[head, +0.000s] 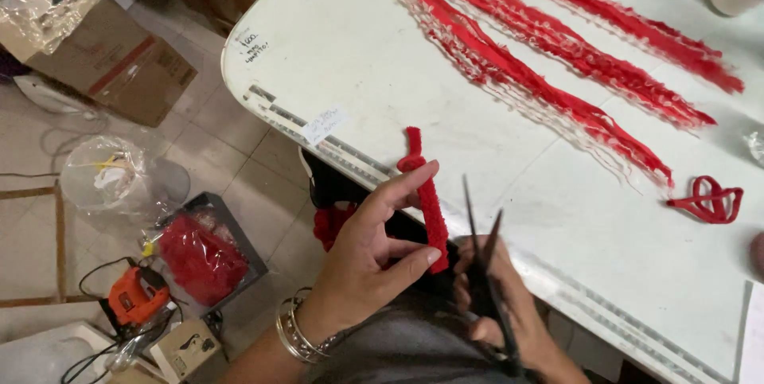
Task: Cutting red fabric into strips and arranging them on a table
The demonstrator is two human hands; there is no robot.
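On the floor, a dark bin [239, 229] holds a clear bag of red material [203, 261]. Over the tabletop [358, 58] edge, the left hand [362, 261] pinches a fuzzy red strip [426, 193], looped near its top, its grip closed on it. The right hand [493, 296] grips black scissors [485, 272], blades parted just beside the strip.

The fuzzy cord [430, 201] is bright red all over. The scissors [485, 265] are black. The desk [382, 58] is white, with a little dark scribbling near its corner. The long fringed strips [549, 42] lying on it are red edged with white threads, and the small looped piece [711, 199] is plain red. The bangles [298, 332] are silver. On the pale tiled floor [231, 169], the power tool [135, 296] is orange and black, and the cardboard box [119, 62] is brown.
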